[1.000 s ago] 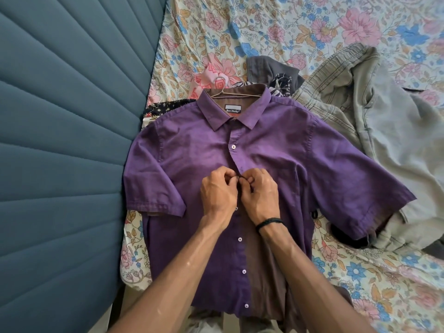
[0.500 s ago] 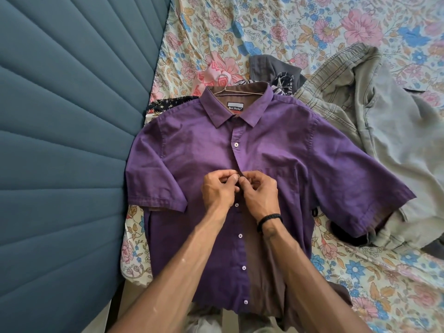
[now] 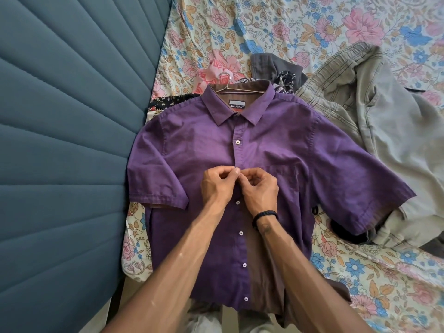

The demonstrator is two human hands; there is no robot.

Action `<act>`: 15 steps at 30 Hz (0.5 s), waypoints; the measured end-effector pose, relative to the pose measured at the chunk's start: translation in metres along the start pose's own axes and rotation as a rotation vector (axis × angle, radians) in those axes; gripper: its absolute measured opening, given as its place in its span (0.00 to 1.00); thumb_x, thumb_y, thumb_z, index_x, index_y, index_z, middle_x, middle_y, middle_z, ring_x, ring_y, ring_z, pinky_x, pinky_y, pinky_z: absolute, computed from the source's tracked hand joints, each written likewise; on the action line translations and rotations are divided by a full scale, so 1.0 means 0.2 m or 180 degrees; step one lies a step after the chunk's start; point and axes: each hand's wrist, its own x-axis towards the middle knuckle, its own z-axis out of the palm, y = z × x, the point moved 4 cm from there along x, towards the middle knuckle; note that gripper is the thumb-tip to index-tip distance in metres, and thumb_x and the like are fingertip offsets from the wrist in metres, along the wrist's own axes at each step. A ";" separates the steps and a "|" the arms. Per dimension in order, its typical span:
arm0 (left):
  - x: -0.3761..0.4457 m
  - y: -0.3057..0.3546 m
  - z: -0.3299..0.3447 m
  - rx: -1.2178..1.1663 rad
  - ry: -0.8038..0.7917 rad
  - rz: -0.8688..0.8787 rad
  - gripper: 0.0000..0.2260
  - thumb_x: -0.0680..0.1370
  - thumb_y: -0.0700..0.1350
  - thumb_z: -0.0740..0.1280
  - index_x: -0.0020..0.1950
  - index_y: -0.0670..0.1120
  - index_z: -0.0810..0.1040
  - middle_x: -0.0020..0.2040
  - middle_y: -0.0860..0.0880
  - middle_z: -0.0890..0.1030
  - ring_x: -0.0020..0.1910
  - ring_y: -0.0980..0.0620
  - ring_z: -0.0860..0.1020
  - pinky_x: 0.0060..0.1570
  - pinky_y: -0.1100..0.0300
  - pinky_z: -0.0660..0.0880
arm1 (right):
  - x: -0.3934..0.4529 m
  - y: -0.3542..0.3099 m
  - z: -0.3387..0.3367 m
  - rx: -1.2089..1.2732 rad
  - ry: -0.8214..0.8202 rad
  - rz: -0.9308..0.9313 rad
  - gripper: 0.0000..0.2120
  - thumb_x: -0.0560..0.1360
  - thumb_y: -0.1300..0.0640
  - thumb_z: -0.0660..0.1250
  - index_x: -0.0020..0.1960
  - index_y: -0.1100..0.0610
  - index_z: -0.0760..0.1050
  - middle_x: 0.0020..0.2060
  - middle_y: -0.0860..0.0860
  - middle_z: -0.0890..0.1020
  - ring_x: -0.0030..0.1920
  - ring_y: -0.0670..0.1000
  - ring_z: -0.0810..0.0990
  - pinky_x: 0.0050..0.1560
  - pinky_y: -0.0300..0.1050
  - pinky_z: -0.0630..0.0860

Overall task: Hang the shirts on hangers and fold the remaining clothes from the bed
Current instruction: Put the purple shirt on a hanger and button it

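A purple short-sleeved shirt lies face up on the floral bed sheet, collar away from me. A thin wire hanger sits inside the collar, its hook poking out at the top. My left hand and my right hand meet at the button placket mid-chest, fingers pinching the fabric edges at a button. Below my hands the front hangs open, showing the brownish inner side. A black band circles my right wrist.
A grey-green garment lies crumpled to the right, partly under the shirt's sleeve. Dark grey and patterned clothes sit behind the collar. A padded blue headboard fills the left side.
My hands have shifted slightly up the placket and my fingers have reworked their pinch on the button. The shirt stays flat in place.
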 end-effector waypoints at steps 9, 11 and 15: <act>0.01 0.02 -0.03 0.0115 0.0085 0.0408 0.07 0.75 0.51 0.72 0.50 0.51 0.84 0.42 0.52 0.86 0.39 0.55 0.83 0.46 0.49 0.83 | 0.05 0.03 0.05 0.1427 -0.0983 0.1361 0.07 0.80 0.65 0.69 0.44 0.59 0.83 0.33 0.51 0.80 0.29 0.44 0.72 0.32 0.35 0.72; 0.01 0.04 -0.04 0.0434 0.0065 0.0740 0.06 0.77 0.47 0.73 0.51 0.47 0.85 0.42 0.54 0.85 0.40 0.57 0.82 0.47 0.55 0.81 | 0.05 0.02 0.04 0.1779 -0.1297 0.1722 0.08 0.81 0.66 0.65 0.47 0.59 0.81 0.32 0.49 0.79 0.30 0.44 0.70 0.35 0.37 0.72; -0.01 0.05 -0.10 0.0790 0.0269 0.1066 0.03 0.78 0.43 0.72 0.50 0.46 0.85 0.43 0.52 0.87 0.40 0.56 0.84 0.47 0.55 0.80 | 0.05 0.05 0.00 0.1868 -0.1051 0.1718 0.08 0.81 0.66 0.65 0.46 0.57 0.78 0.34 0.52 0.78 0.30 0.46 0.74 0.35 0.41 0.74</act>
